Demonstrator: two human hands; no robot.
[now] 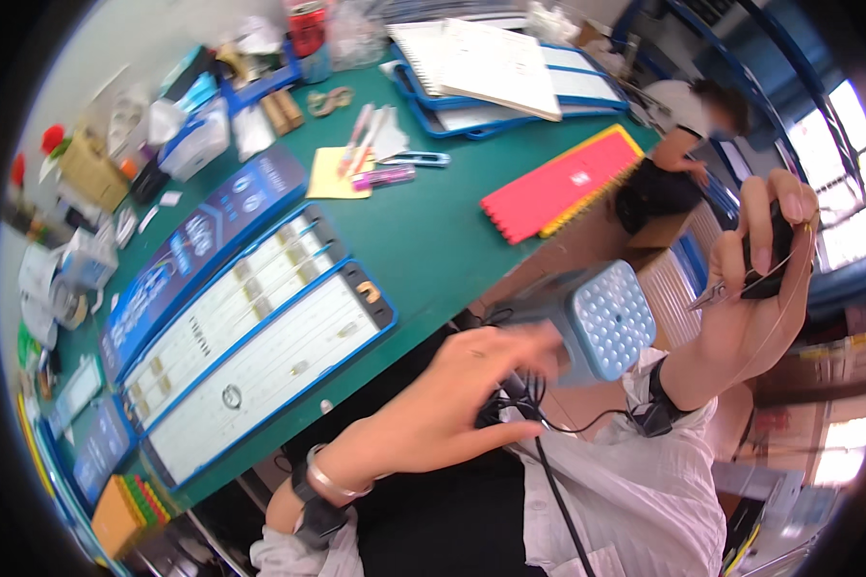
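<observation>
My right hand [762, 255] is raised at the right, its fingers curled round a small dark object [784, 252] whose kind I cannot make out. A thin pale line [777, 327] runs down from its fingers along the wrist. A small silvery pointed tip [708, 296] sticks out beside that hand. My left hand [462, 399] is in front of my body, thumb apart from the stretched fingers, with nothing seen in it. Its fingertips are smeared by motion. Just beyond them hangs a bundle of black cable [522, 392].
Long blue-edged cases [269, 375] lie on the green table [423, 240], with a red pad [558, 190] near its edge. Notebooks [491, 62] lie at the back. A blue stool [614, 317] stands beside the table; another person [678, 144] sits beyond.
</observation>
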